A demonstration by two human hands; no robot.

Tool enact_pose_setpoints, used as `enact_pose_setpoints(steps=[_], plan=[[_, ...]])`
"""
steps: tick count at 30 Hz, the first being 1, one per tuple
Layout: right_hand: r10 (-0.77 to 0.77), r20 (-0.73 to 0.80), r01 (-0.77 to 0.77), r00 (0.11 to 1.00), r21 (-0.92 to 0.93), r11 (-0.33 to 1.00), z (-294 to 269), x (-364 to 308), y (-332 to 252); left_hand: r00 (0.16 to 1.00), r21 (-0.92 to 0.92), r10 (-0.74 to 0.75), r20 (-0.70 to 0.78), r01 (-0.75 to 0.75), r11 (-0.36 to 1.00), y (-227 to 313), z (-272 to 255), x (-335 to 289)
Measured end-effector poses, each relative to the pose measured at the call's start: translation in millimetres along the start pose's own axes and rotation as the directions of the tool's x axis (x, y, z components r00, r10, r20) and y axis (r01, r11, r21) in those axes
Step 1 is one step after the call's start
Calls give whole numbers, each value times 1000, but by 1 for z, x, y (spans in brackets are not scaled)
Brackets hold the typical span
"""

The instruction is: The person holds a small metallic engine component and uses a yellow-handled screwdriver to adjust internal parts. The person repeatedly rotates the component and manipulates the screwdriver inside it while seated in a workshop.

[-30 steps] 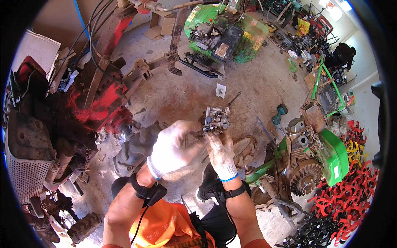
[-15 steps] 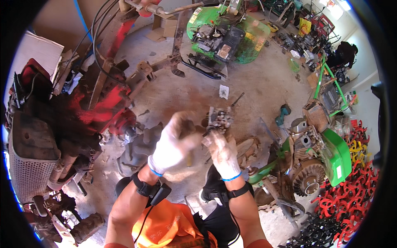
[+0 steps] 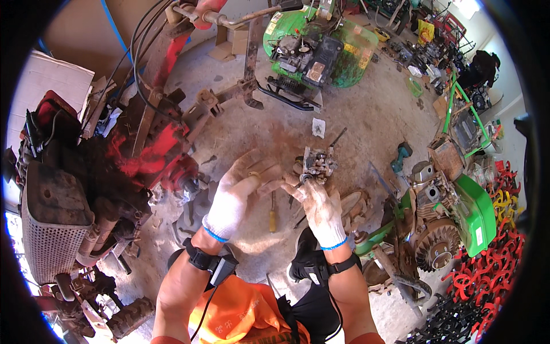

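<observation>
My right hand [image 3: 322, 213], in a soiled white glove, has its fingers curled around the near end of a small grey metal engine part [image 3: 318, 165]. A thin rod sticks out from the far side of that part. To its left, my left hand [image 3: 240, 186], also gloved, holds nothing that shows. Its fingers are stretched and apart, reaching toward the right hand's fingertips and slightly smeared by motion. Below and between the hands a screwdriver with a yellow handle [image 3: 272, 221] lies on the floor.
Red machinery [image 3: 154, 149] stands at left beside a perforated metal cover [image 3: 54, 223]. A green machine [image 3: 312, 57] is ahead. At right are a teal power drill [image 3: 401, 157], an engine with a finned flywheel [image 3: 436, 246] and a heap of red curved pieces [image 3: 481, 281].
My left hand's fingers have stretched out toward the right hand. The screwdriver shows more fully now. The whole view has shifted slightly, and the right hand stays at the engine part.
</observation>
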State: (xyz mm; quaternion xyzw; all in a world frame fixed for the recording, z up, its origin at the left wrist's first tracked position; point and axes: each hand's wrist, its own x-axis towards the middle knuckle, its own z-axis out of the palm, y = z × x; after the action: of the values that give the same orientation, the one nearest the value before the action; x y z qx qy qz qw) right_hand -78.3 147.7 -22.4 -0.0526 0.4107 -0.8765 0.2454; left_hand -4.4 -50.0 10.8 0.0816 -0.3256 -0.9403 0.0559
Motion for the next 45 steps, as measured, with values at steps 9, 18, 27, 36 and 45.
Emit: enact_pose_setpoints(steps=[9, 18, 27, 36, 45], plan=[[-9, 57, 9, 998, 13, 1000, -11, 3, 4, 992, 479, 8, -126, 54, 876, 6, 12, -9], [-19, 26, 19, 999, -18, 1000, 5, 0, 1, 970, 278, -98, -224, 160, 947, 6, -10, 3], [-5, -26, 4, 1000, -42, 999, 9, -1, -2, 963, -280, -266, -30, 247, 927, -1, -14, 9], [-34, 17, 34, 999, -10, 999, 3, 0, 2, 978, -156, -204, -36, 196, 968, 3, -6, 4], [-25, 12, 26, 1000, -42, 999, 3, 0, 2, 993, 374, 11, -122, 35, 927, -2, -3, -3]])
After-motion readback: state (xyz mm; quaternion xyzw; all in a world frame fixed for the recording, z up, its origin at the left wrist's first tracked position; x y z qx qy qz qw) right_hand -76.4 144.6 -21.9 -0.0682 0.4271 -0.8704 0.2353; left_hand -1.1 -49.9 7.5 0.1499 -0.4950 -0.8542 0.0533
